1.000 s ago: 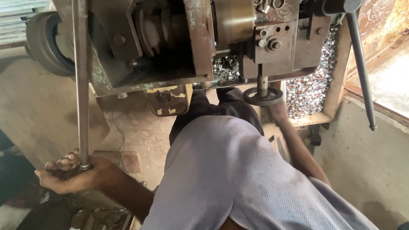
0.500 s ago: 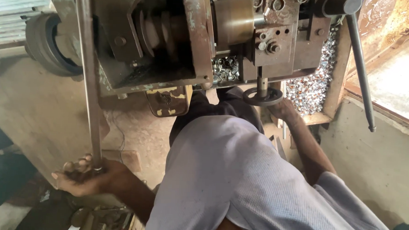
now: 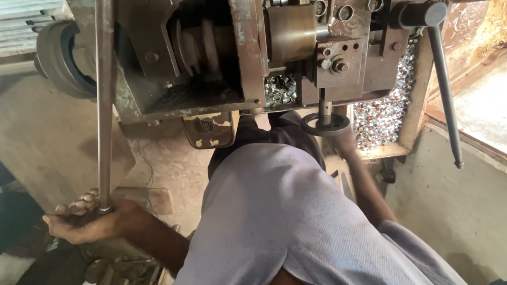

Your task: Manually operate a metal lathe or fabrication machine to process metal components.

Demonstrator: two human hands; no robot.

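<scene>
My left hand [image 3: 87, 223] grips the lower end of a long, thin, rust-brown metal rod [image 3: 103, 90], which stands nearly upright and runs up across the left front of the machine [image 3: 212, 49]. My right hand [image 3: 344, 142] reaches a small round handwheel [image 3: 324, 124] under the machine's right side.

Left hand [image 3: 87, 223] grips the long steel rod [image 3: 103, 90] — right hand [image 3: 344, 142] at handwheel [image 3: 325, 124].

Dusty concrete floor [image 3: 166, 173], flat wooden block [image 3: 148, 199], metal scraps [image 3: 117, 270]
</scene>
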